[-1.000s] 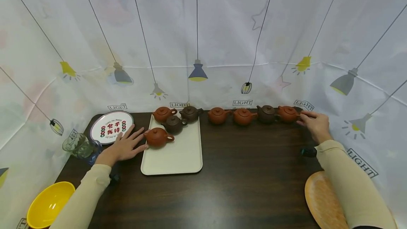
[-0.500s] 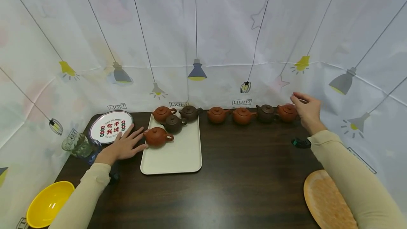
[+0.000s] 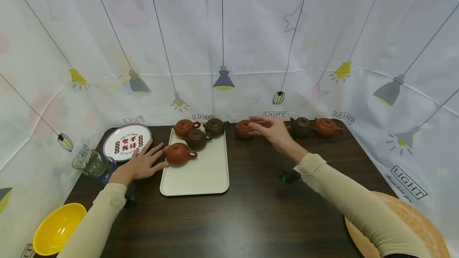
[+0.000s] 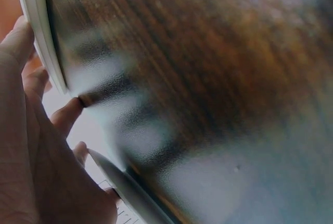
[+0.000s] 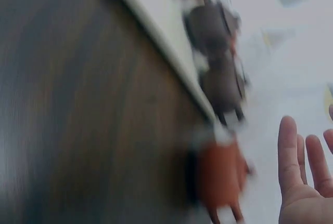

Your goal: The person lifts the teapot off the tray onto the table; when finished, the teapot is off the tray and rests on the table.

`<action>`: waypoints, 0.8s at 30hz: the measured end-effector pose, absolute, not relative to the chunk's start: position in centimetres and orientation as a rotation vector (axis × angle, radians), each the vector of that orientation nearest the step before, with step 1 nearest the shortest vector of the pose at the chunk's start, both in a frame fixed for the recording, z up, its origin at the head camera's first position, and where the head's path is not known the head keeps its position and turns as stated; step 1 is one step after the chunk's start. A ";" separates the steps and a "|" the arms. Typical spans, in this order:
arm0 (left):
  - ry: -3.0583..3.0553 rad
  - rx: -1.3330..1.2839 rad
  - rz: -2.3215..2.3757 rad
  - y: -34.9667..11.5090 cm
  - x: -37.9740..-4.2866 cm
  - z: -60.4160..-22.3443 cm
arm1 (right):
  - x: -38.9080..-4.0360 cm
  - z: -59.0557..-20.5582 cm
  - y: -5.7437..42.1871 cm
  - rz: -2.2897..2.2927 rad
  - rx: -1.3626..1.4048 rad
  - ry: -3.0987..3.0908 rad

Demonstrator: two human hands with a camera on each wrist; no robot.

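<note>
My right hand (image 3: 277,135) is in the air over the row of teapots, fingers extended and holding nothing. Just left of its fingertips stands a reddish clay teapot (image 3: 242,129); another red one is mostly hidden behind the hand. Farther right in the row are a dark brown teapot (image 3: 301,127) and a red teapot (image 3: 327,128). My left hand (image 3: 140,166) lies with spread fingers at the left edge of a cream tray (image 3: 204,178), its fingertips by a red teapot (image 3: 178,153). Several teapots sit on that tray, including two dark ones. The right wrist view is blurred.
A white plate with red characters (image 3: 127,143) lies behind the left hand. Glass cups (image 3: 89,163) and a yellow bowl (image 3: 57,229) are at the left edge. A round wood-coloured board (image 3: 412,218) lies under the right forearm. A printed curtain (image 3: 251,43) closes the back.
The right hand has left the red teapot at the row's far right, risen, and swept left along the row with nothing in it. The left hand and the teapots on the tray stay put.
</note>
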State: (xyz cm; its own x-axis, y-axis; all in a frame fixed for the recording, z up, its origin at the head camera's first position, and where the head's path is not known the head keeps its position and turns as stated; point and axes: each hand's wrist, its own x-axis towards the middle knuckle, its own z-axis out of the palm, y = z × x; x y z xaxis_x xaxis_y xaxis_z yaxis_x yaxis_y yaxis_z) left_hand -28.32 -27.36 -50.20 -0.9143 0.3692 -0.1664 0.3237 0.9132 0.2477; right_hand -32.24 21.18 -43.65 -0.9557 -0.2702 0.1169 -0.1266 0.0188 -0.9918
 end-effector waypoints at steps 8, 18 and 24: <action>2.857 0.532 0.312 -27.2 -28.6 -50.2 | -30.7 -48.0 11.7 -2.054 -0.409 1.940; 2.873 0.514 0.317 -27.4 -28.4 -50.6 | -29.6 -50.6 4.8 -1.858 -0.449 2.010; 2.881 0.509 0.314 -27.3 -28.3 -50.8 | -29.8 -50.9 3.0 -1.653 -0.645 2.446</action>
